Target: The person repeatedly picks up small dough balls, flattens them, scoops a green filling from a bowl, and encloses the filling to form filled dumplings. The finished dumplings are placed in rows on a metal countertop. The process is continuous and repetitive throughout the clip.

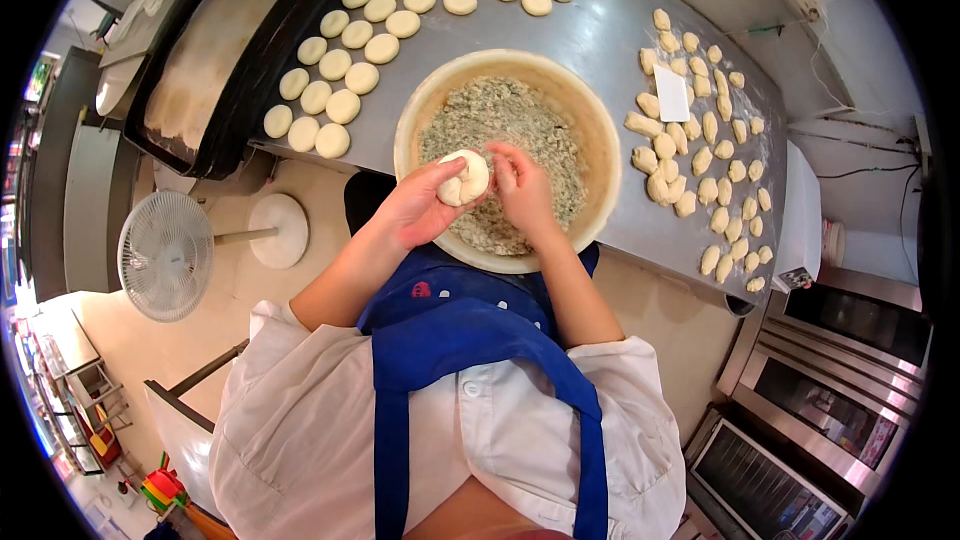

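Observation:
My left hand (420, 206) holds a round piece of white dough (466, 181), with the thumb over its top. The dough has a folded, gathered seam facing up. Just right of it is my right hand (526, 191), fingers bent and slightly apart, with nothing visible in them. Whether its fingertips touch the dough's edge is hard to see. Both hands are over a large cream-coloured tub (609, 165). Inside the tub lies a crumbly grey-green and beige filling (502, 109), partly hidden by my hands.
The tub rests against a metal worktable (592, 37). Flattened dough rounds (335, 64) stand in rows at left. Small dough lumps (702, 160) and a white scraper (672, 94) lie at right. A dark baking tray (225, 52), a standing fan (166, 255) and ovens (825, 397) are around.

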The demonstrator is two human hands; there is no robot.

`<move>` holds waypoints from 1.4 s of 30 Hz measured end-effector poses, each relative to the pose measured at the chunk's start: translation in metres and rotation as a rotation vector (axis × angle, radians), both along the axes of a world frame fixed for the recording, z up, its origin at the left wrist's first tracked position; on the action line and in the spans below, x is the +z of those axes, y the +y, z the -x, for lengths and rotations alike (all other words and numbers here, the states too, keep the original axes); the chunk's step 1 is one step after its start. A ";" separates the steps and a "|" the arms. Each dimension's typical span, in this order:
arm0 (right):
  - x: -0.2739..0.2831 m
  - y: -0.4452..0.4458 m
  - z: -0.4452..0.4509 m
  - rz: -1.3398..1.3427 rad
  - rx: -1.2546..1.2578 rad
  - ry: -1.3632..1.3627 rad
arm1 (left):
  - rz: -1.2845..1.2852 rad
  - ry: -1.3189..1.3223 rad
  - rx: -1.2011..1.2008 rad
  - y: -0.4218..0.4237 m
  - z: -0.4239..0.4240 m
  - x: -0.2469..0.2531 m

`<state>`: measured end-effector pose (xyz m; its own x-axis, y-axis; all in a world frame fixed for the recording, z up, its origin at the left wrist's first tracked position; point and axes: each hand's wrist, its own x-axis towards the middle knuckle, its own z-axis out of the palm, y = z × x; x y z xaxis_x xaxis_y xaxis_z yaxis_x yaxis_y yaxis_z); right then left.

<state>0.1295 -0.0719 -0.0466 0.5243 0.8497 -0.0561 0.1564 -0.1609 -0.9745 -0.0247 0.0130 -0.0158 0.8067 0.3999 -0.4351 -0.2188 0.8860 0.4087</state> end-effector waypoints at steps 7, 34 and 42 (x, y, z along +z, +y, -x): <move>-0.002 -0.004 -0.018 0.226 0.043 -0.364 | -0.006 0.078 0.000 -0.013 -0.011 0.000; 0.033 -0.017 0.018 -0.317 -0.069 -0.492 | -0.105 0.017 0.065 -0.016 -0.026 0.009; 0.032 -0.019 0.005 -0.285 -0.075 -0.562 | -0.238 0.135 0.072 -0.018 -0.028 0.013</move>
